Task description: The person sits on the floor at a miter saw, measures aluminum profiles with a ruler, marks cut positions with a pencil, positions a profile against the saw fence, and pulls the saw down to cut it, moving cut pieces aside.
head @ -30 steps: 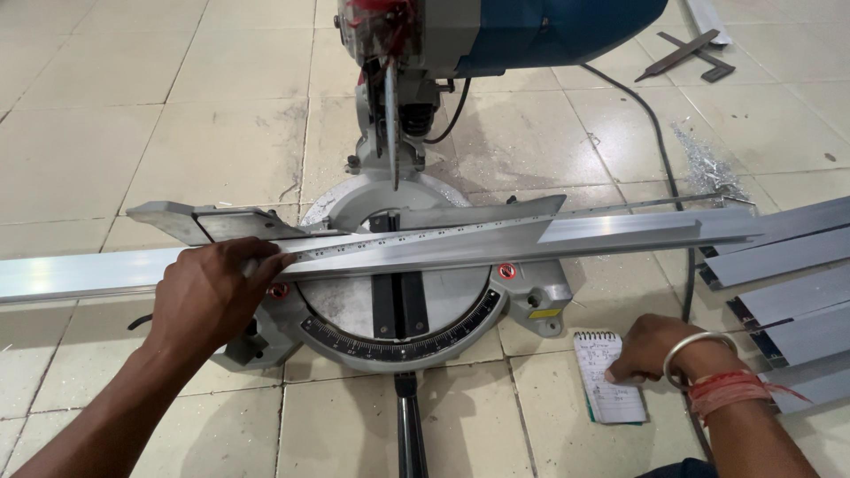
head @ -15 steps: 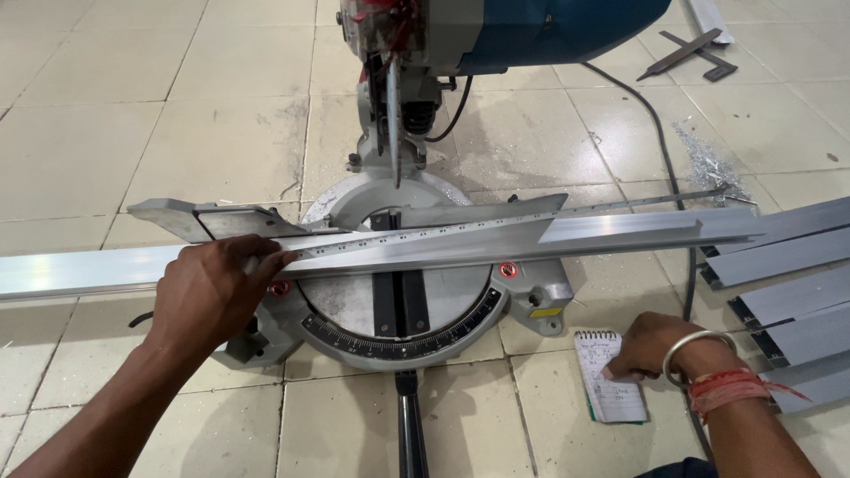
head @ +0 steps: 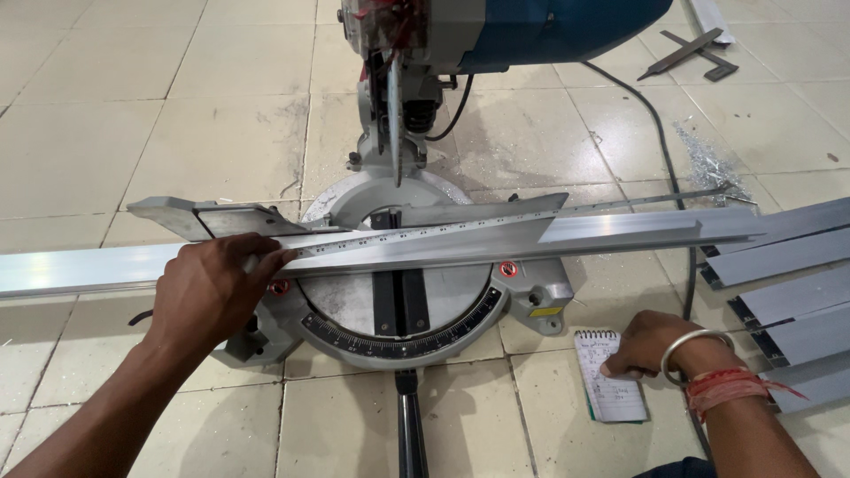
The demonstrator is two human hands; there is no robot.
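A mitre saw (head: 403, 292) with a blue motor housing stands on the tiled floor, its blade (head: 395, 106) raised. A long aluminium profile (head: 620, 235) lies across the saw's table against the fence, with a steel ruler (head: 443, 230) lying along its top. My left hand (head: 212, 288) presses down on the profile and the ruler's left end, left of the blade. Fingers curled, my right hand (head: 651, 345) rests on a small spiral notepad (head: 611, 389) on the floor at the saw's right; whether it holds a pen is hidden.
Several cut aluminium profiles (head: 788, 292) lie side by side at the right edge. A black power cable (head: 655, 133) runs across the tiles behind the saw, near a patch of metal shavings (head: 704, 164). Dark metal brackets (head: 695, 49) lie at the far right.
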